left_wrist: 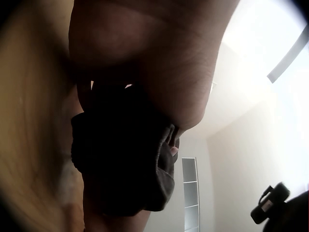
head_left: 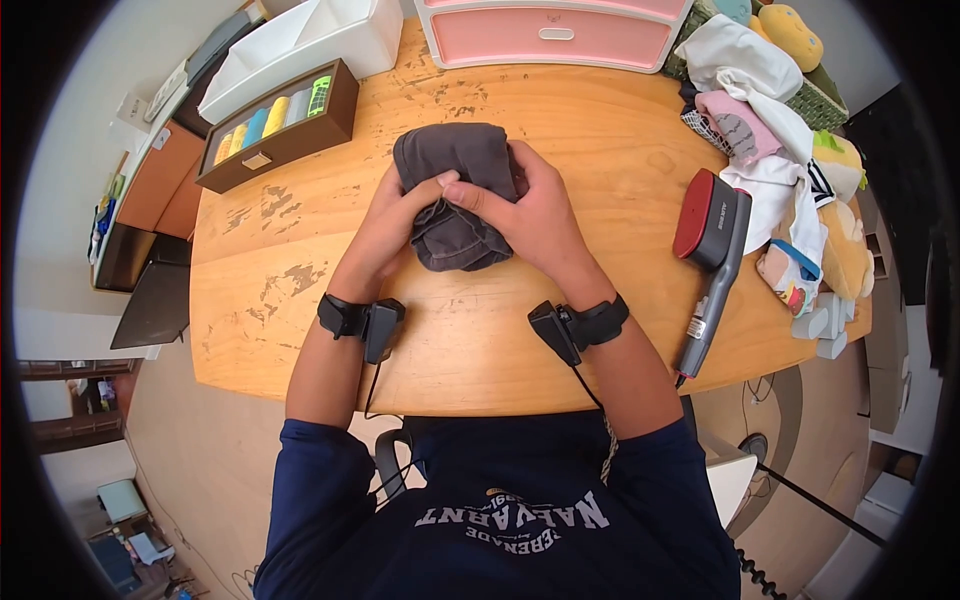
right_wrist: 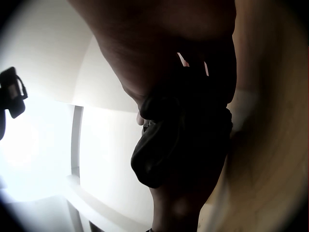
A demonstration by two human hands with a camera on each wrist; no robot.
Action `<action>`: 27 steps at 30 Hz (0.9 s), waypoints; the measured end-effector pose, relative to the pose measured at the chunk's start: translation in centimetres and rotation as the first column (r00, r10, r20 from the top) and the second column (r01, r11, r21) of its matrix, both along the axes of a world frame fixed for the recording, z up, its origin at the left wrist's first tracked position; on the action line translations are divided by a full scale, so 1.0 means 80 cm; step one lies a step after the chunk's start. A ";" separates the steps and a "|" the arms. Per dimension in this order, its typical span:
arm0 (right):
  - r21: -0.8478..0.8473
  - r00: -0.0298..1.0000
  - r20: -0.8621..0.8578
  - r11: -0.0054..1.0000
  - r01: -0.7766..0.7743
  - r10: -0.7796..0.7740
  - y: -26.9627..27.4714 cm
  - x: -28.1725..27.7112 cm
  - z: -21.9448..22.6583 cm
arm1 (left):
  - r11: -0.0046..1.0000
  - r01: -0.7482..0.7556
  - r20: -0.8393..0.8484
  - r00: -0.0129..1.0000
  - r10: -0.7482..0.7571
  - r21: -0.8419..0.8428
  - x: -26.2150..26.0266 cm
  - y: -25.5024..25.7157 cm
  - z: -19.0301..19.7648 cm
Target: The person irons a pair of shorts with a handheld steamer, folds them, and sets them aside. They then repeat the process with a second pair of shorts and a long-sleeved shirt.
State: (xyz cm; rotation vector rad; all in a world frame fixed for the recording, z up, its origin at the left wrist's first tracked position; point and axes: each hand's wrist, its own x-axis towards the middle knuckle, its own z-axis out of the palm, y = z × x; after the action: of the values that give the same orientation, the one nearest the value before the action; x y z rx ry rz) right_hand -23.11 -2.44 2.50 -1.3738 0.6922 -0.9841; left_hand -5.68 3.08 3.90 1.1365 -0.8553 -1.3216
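Observation:
A dark grey piece of folded fabric (head_left: pixel 452 155), bundled into a compact roll, is held over the middle of the wooden table (head_left: pixel 300 330). My left hand (head_left: pixel 392 222) grips its left side and my right hand (head_left: pixel 543 218) its right side. Both thumbs press on the near face and almost meet at its centre; most of the other fingers are hidden behind the bundle. In the left wrist view the dark fabric (left_wrist: pixel 120 164) hangs below the palm with a loose fold at one edge. The right wrist view shows the same fabric (right_wrist: pixel 193 135) in shadow.
At the back left stands a brown box (head_left: pixel 285 150) with several coloured rolled cloths, beside a white bin (head_left: pixel 370 35). A pink drawer unit (head_left: pixel 490 38) is at the back. To the right lie a red-and-grey handheld steamer (head_left: pixel 722 225) and heaped clothes (head_left: pixel 765 190) with plush toys.

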 end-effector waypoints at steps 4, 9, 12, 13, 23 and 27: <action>-0.067 0.994 0.023 0.992 0.110 -0.109 -0.007 -0.002 -0.001 | 0.997 0.080 -0.084 0.993 -0.079 0.007 -0.004 0.003 0.003; -0.039 0.980 0.081 0.982 0.183 -0.180 -0.006 -0.005 0.007 | 0.981 0.191 0.020 0.981 -0.192 0.036 -0.009 0.002 -0.009; -0.049 0.980 0.096 0.982 0.181 -0.176 -0.007 -0.004 0.007 | 0.979 0.203 -0.080 0.976 -0.203 -0.008 -0.003 0.005 -0.021; -0.065 0.979 0.107 0.981 0.183 -0.176 -0.008 -0.003 0.005 | 0.977 0.211 -0.166 0.962 -0.215 -0.040 0.000 0.006 -0.024; -0.063 0.986 0.132 0.991 0.115 -0.105 -0.007 -0.004 0.007 | 0.986 0.165 -0.162 0.973 -0.165 -0.010 -0.005 0.001 -0.011; -0.048 0.990 0.089 0.992 0.113 -0.108 -0.009 -0.009 0.013 | 0.981 0.171 -0.062 0.982 -0.177 -0.089 -0.009 0.001 -0.011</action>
State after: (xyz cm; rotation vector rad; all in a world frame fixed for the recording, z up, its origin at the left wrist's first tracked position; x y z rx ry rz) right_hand -23.82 -3.19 3.57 -1.3418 0.6872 -1.1506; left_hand -6.42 3.17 2.99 0.9622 -0.9662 -1.4466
